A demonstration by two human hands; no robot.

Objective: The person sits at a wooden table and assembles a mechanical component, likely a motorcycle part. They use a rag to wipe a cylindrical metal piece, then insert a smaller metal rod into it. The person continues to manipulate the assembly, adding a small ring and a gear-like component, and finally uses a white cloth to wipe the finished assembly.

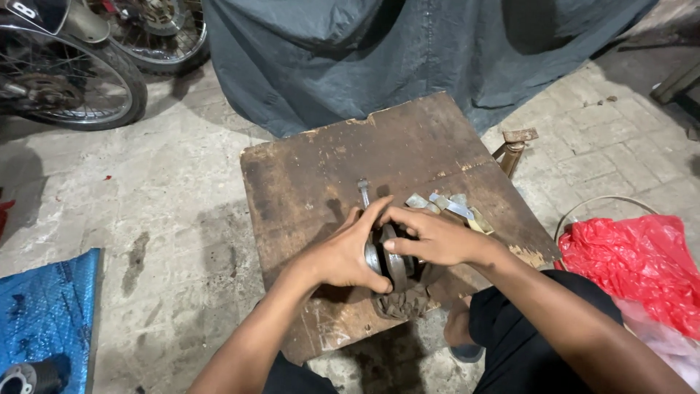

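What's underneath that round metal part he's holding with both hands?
A dark rag on the worn wooden board lies under the round metal part. The left hand and right hand cover the rest.

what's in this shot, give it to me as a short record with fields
setting: paved workshop floor with a worn wooden board used as a low bench
left hand: left hand cupped around a round metal part
right hand: right hand pressed on the same part from the other side
under the part: dark rag
on the board: bolt and flat metal pieces
nearby: red plastic bag, blue sheet, motorcycle wheel, grey cover
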